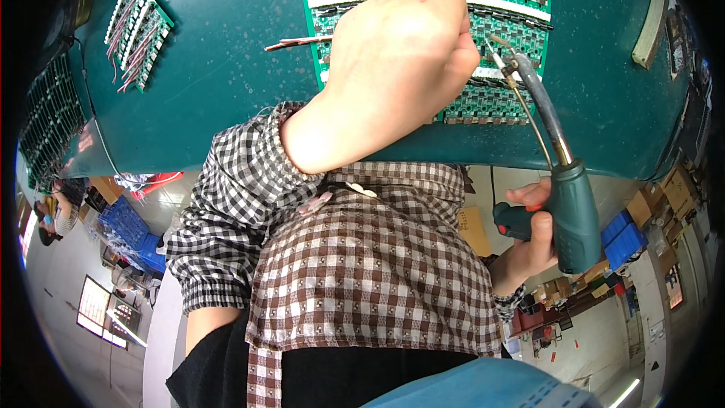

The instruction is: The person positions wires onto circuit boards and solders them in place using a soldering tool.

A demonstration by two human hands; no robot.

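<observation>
On the green table lies a wide panel of green circuit boards (491, 109), with rows of small parts and white connector strips. My left hand (400, 57) is over its middle, its fingers curled closed; whatever they pinch is hidden behind the hand. Red, white and dark wires (291, 44) stick out to the left from beneath that hand, and more lie across the panel's far rows. My right hand (529, 245) grips a dark green soldering gun (575, 215) by its handle, beyond the near table edge. The gun's metal tip points at the panel, just right of my left fingers.
A smaller circuit board panel (140, 34) with red and white wires lies at the left of the table (226, 53). More boards (53, 121) stand at the far left edge, beside a dark cable. A pale curved strip (651, 23) rests at the right.
</observation>
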